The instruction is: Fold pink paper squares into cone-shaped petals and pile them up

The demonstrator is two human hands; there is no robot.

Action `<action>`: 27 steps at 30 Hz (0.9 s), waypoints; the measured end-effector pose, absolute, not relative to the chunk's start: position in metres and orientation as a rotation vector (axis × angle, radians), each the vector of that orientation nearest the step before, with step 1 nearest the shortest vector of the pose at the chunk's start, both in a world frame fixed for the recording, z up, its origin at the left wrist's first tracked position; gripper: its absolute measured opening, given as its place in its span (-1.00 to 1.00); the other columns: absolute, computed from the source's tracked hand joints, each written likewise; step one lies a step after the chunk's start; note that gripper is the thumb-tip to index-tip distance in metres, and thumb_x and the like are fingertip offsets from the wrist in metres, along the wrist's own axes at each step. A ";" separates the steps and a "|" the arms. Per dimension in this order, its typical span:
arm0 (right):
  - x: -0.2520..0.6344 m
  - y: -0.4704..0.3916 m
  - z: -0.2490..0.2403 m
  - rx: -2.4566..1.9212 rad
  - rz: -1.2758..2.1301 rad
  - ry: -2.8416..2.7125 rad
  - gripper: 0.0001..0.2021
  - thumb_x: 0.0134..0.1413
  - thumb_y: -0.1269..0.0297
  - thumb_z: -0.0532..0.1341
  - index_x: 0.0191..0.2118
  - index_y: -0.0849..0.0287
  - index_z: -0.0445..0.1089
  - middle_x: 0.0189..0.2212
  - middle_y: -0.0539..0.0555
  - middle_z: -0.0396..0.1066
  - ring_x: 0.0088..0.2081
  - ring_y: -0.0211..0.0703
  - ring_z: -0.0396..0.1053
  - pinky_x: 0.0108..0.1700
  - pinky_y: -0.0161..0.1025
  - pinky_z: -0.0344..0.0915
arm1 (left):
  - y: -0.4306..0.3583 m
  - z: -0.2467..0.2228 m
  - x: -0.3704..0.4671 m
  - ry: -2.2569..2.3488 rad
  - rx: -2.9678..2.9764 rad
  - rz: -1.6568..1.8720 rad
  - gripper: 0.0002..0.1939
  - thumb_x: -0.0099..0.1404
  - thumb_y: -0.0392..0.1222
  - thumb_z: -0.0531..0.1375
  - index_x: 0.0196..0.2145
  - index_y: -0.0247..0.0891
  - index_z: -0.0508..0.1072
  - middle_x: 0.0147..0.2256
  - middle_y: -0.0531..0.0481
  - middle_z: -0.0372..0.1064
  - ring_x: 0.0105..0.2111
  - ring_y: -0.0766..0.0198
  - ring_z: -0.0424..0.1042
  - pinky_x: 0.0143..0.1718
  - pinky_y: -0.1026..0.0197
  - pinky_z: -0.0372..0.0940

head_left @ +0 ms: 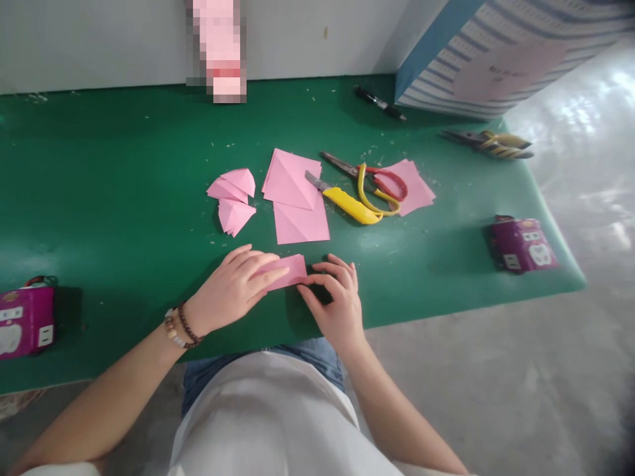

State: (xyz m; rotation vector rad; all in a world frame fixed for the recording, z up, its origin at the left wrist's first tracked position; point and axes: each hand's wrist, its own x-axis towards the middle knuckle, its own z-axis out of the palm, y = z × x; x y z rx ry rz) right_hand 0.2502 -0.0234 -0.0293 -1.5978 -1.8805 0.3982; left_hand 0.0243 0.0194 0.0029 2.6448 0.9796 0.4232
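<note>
A pink sheet of paper (294,270), folded into a narrow strip, lies near the front edge of the green table. My left hand (241,281) rests over its left part with fingers stretched out, covering that end. At the strip's lower right corner, my right hand (337,297) pinches the paper between thumb and index finger, the other fingers curled loosely. Just beyond are square pink sheets (292,182), creased along the diagonal. Folded pink paper pieces (235,198) sit to their left.
A yellow utility knife (350,203) with its blade out overlaps the sheets, touching scissors (384,185) with red and yellow handles. More pink paper (414,188) lies under them. Pliers (491,142), a pen (380,104), a striped box (476,59) and purple packs (523,244) surround the area.
</note>
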 end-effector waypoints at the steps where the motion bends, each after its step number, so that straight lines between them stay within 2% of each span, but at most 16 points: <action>1: 0.249 -0.023 -0.029 -1.596 0.398 -1.872 -0.89 0.17 0.20 0.25 -0.20 0.05 0.42 -0.15 0.11 0.45 0.14 0.18 0.29 0.23 0.39 0.02 | 0.019 0.004 0.026 0.994 2.628 0.428 -0.57 0.41 -0.36 0.04 0.20 -0.18 0.24 0.12 -0.12 0.31 0.12 0.15 0.28 0.23 -0.08 0.16; 4: 0.249 -0.021 -0.029 -1.606 0.389 -1.876 -0.72 0.16 0.22 0.25 -0.01 0.08 0.36 -0.06 0.16 0.45 0.17 0.20 0.28 0.23 0.41 0.01 | 0.016 0.005 0.030 1.024 2.564 0.452 -0.51 0.39 -0.42 0.03 0.23 -0.16 0.22 0.15 -0.12 0.26 0.14 0.15 0.25 0.19 -0.01 0.21; 6: 0.250 -0.020 -0.028 -1.586 0.401 -1.882 -0.79 0.15 0.26 0.24 -0.07 0.06 0.39 -0.08 0.14 0.47 0.17 0.18 0.28 0.24 0.39 0.00 | 0.014 0.004 0.032 1.039 2.540 0.473 -0.50 0.37 -0.45 0.02 0.22 -0.14 0.24 0.15 -0.13 0.24 0.09 0.15 0.28 0.14 0.01 0.26; 8: 0.250 -0.020 -0.026 -1.539 0.426 -1.880 -0.95 0.15 0.30 0.23 -0.24 0.06 0.41 -0.16 0.09 0.49 0.16 0.14 0.30 0.25 0.35 0.03 | 0.012 0.003 0.033 1.057 2.514 0.481 -0.47 0.36 -0.49 0.01 0.22 -0.12 0.23 0.11 -0.12 0.27 0.01 0.17 0.32 0.08 0.03 0.31; 10: 0.250 -0.022 -0.024 -1.482 0.461 -1.873 -0.95 0.14 0.35 0.23 -0.34 0.06 0.39 -0.24 0.05 0.51 0.13 0.08 0.33 0.25 0.30 0.07 | 0.011 0.002 0.033 1.067 2.483 0.486 -0.45 0.34 -0.51 0.00 0.22 -0.14 0.23 0.04 -0.12 0.32 -0.04 0.19 0.34 0.02 0.07 0.33; 13: 0.248 -0.026 -0.020 -1.405 0.529 -1.856 -0.92 0.13 0.41 0.22 -0.31 0.07 0.35 -0.36 0.00 0.51 0.01 -0.03 0.42 0.25 0.21 0.15 | 0.012 0.005 0.034 1.063 2.465 0.498 -0.50 0.34 -0.50 0.00 0.19 -0.20 0.27 -0.07 -0.09 0.39 -0.10 0.21 0.37 -0.02 0.11 0.34; 15: 0.248 -0.027 -0.018 -1.356 0.539 -1.872 -0.88 0.12 0.43 0.21 -0.22 0.08 0.35 -0.34 0.00 0.51 -0.05 -0.06 0.45 0.23 0.16 0.22 | 0.013 0.009 0.035 1.029 2.503 0.528 -0.56 0.35 -0.49 0.01 0.12 -0.22 0.34 -0.14 -0.06 0.44 -0.16 0.22 0.38 -0.05 0.11 0.34; 17: 0.248 -0.027 -0.018 -1.296 0.477 -1.942 -0.82 0.12 0.44 0.20 -0.15 0.09 0.37 -0.27 0.04 0.52 -0.02 -0.05 0.44 0.21 0.14 0.25 | 0.016 0.013 0.035 0.945 2.578 0.591 -0.67 0.36 -0.46 0.03 -0.03 -0.22 0.44 -0.23 -0.02 0.47 -0.19 0.23 0.38 -0.04 0.08 0.33; 19: 0.248 -0.026 -0.020 -1.231 0.334 -2.019 -0.83 0.12 0.47 0.20 -0.18 0.09 0.40 -0.24 0.04 0.53 0.04 -0.03 0.40 0.23 0.14 0.21 | 0.019 0.015 0.035 0.847 2.653 0.689 -0.76 0.36 -0.43 0.06 -0.23 -0.23 0.49 -0.30 0.00 0.47 -0.18 0.23 0.39 0.01 0.06 0.32; 21: 0.250 -0.027 -0.023 -1.178 0.168 -2.069 -0.84 0.12 0.50 0.21 -0.25 0.08 0.43 -0.22 0.02 0.55 0.10 -0.02 0.35 0.27 0.12 0.14 | 0.021 0.012 0.033 0.780 2.704 0.771 -0.78 0.35 -0.43 0.08 -0.33 -0.25 0.48 -0.28 -0.01 0.48 -0.14 0.23 0.42 0.08 0.04 0.30; 27: 0.261 -0.034 -0.029 -1.117 0.033 -2.275 -0.82 0.20 0.46 0.20 -0.22 0.02 0.50 -0.11 -0.12 0.56 0.26 -0.04 0.19 0.38 0.09 -0.14 | 0.020 -0.007 0.017 0.680 2.682 0.614 -0.75 0.35 -0.44 0.06 -0.11 -0.27 0.46 -0.06 -0.05 0.50 0.02 0.20 0.42 0.20 -0.03 0.23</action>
